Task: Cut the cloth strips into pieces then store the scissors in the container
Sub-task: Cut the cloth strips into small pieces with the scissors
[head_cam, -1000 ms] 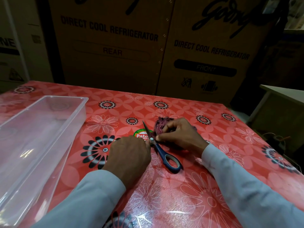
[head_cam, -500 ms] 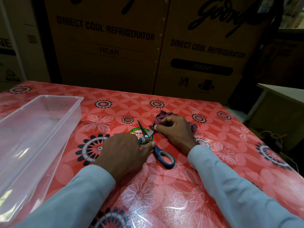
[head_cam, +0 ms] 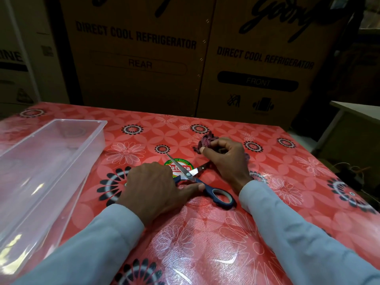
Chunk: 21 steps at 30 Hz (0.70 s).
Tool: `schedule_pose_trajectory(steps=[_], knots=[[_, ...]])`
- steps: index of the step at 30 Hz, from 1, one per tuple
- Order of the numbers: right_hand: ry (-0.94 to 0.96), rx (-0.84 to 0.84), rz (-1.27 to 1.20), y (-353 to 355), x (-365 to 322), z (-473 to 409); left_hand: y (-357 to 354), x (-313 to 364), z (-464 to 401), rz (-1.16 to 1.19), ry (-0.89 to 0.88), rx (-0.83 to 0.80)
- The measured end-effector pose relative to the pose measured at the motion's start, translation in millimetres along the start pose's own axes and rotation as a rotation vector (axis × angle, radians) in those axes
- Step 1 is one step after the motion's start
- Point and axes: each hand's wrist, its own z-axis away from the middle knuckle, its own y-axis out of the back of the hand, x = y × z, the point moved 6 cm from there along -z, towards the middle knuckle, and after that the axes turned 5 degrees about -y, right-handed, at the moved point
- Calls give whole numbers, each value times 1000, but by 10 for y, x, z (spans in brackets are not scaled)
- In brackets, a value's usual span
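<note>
Blue-handled scissors point(head_cam: 216, 194) lie on the red flowered table cover point(head_cam: 205, 243) with their blades spread apart. My left hand point(head_cam: 156, 188) rests over one handle loop, thumb along the other handle shank. A bunch of dark purple cloth strips point(head_cam: 205, 140) sits just beyond the blades, and my right hand point(head_cam: 226, 161) pinches it with curled fingers. The clear plastic container point(head_cam: 47, 173) stands at the left, with nothing in it.
Large cardboard refrigerator boxes point(head_cam: 185, 58) stand right behind the table's far edge. A pale side table point(head_cam: 357, 112) is at the right, with cables point(head_cam: 353, 171) on the floor below it. A round green sticker point(head_cam: 178, 165) lies under the blades.
The scissor blades have spread open. My left hand has closed further over the handle, and my right hand has drawn the cloth bunch a little away from the blades.
</note>
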Motion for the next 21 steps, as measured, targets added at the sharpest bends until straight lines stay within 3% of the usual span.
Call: schedule_pose_trajectory(steps=[8,13,18,21], knots=[[44,-269,140,-158,-40,197,22,23,16,-35,-13,46],[32,-176,274,-48,-38,120,13,27,19,-18,-2,54],[111,-220,227,-110,-108,281,19,13,22,-21,-3,66],[64,-136,284,-29,-74,214,4,33,27,-27,-10,64]])
